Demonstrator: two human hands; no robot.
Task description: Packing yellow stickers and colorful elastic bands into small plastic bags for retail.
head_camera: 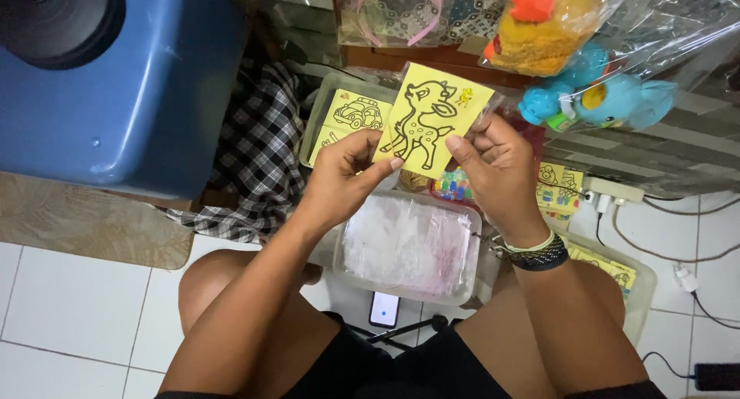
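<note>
1. Yellow card (432,117) with a black outline drawing of a deer is held up between both hands, tilted a little, its face turned to the camera so the drawing can be read.
2. Left hand (347,171) is pinched shut on the card's lower left edge, thumb on the front.
3. Right hand (497,164) closes on the right edge; it seems also to grip a clear sleeve (493,106) at that side (glare makes this hard to tell).
4. Directly below, between the knees, sits a clear plastic tub (408,245) of transparent bags, within easy reach.
5. Behind the card a second tub (339,117) holds more yellow cards, a car drawing uppermost.
6. Nearby: a phone (384,309) on the tiled floor, a blue bin (131,98), wrapped plush toys (570,67).
</note>
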